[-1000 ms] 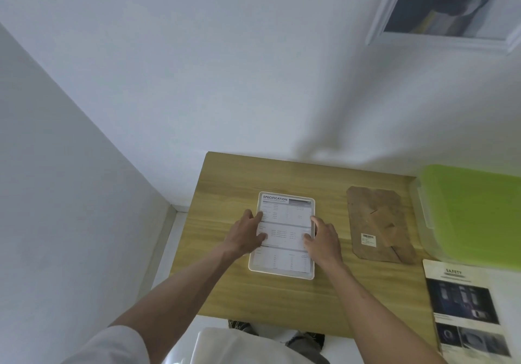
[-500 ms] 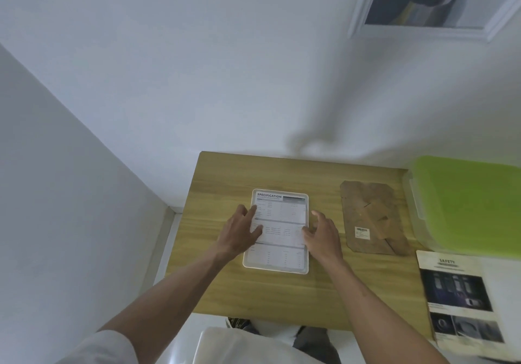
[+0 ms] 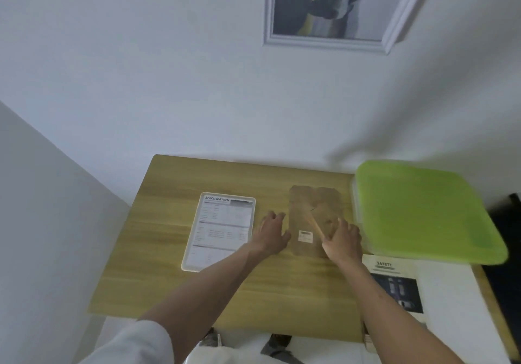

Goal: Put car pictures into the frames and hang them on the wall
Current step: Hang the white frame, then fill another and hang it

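Note:
A white frame (image 3: 194, 239) lies face down on the wooden table (image 3: 158, 265), with a printed "Specification" sheet (image 3: 225, 222) resting in it. To its right lies the brown backing board (image 3: 310, 206) with a small white label and a folded stand. My left hand (image 3: 272, 232) rests on the table at the board's left edge, fingers relaxed and spread. My right hand (image 3: 342, 239) lies on the board's lower right part, thumb near the stand's tip; the blur hides any grip. A "Safety" car brochure (image 3: 394, 284) lies at the right front.
A clear box with a green lid (image 3: 423, 214) stands at the table's right side, just right of my right hand. A white-framed picture (image 3: 332, 8) hangs on the wall above. The wall corner is at the left. Shoes show under the table's front edge.
Both hands have left the frame with the sheet and moved right to the brown backing board. The view has tilted up and shifted, showing more of the hung picture.

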`<state>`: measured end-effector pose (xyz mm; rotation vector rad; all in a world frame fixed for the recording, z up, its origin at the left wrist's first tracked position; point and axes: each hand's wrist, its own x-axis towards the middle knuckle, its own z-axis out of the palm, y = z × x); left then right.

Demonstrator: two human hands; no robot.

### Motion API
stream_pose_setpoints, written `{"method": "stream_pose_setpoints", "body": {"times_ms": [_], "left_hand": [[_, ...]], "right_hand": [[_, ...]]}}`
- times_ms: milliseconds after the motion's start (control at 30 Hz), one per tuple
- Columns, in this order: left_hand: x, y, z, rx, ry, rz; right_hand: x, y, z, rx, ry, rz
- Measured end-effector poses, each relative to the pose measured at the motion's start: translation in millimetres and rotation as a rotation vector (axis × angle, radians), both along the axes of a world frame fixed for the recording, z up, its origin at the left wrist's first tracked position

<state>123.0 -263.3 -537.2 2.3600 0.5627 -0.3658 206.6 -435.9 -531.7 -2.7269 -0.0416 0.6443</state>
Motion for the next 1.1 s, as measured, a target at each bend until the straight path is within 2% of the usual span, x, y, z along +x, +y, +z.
{"method": "stream_pose_setpoints", "body": {"times_ms": [67,233,367,533,600,767,933,1100], "left_hand": [[15,-18,-1,-0.115,0.063,0.133],[32,-42,-4,-0.474,0.065,0.58],[26,-34,-3,-0.571,0.002,0.72],[17,-2,11,-0.433,-0.038,0.696],[9,17,13,-0.371,-0.047,0.656],[-36,69,24,-0.366,-0.091,0.601],[-96,121,23,-0.331,-0.081,0.515],[-145,155,10,-0.342,-0.085,0.453]], "right_hand": [[4,-11,-3,0.002,0.054,0.011],[10,-19,-7,0.077,0.092,0.007],[16,-17,-6,0.215,0.107,-0.093],[15,-9,-2,0.468,0.241,-0.313],[8,0,-1,0.547,0.265,-0.306],[-20,39,6,0.722,0.314,-0.202],[-65,79,4,0.742,0.354,-0.058],[-107,107,-7,0.712,0.312,-0.021]]}}
